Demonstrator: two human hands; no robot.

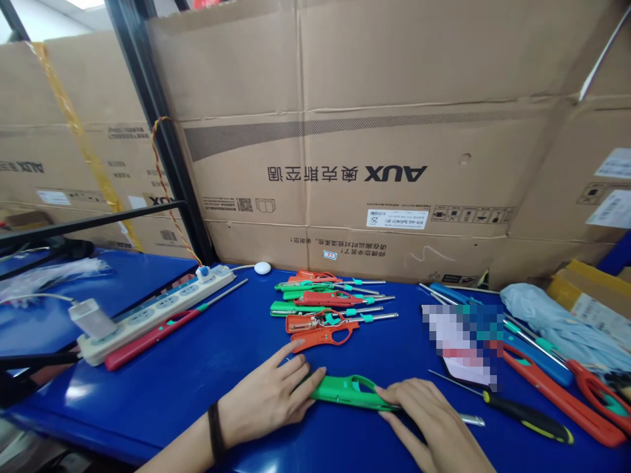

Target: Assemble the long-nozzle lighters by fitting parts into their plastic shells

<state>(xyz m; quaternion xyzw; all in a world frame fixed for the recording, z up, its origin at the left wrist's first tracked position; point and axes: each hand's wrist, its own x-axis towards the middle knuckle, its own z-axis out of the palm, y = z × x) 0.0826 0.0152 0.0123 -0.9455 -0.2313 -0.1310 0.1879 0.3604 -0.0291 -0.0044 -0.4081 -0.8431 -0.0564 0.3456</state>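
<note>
A green long-necked lighter [345, 392] lies sideways between my hands, just above or on the blue table. My left hand [269, 394] grips its handle end, with the index finger stretched toward an orange lighter casing [320, 337]. At the other end, my right hand [426, 410] is closed around the front of the casing, near the trigger loop. The metal tip [473, 419] of the lighter sticks out past my right hand. Beyond my hands, several red, orange and green lighters [332, 299] lie in a stack, some with their casings open and inner parts showing.
A screwdriver [527, 417] with a black and yellow handle lies at the right, beside more lighters [562, 394] and a bluish plastic bag [547, 322]. At the left are a power strip [162, 309] and a red lighter [152, 338]. Cardboard [345, 131] stands behind the blue table [197, 394].
</note>
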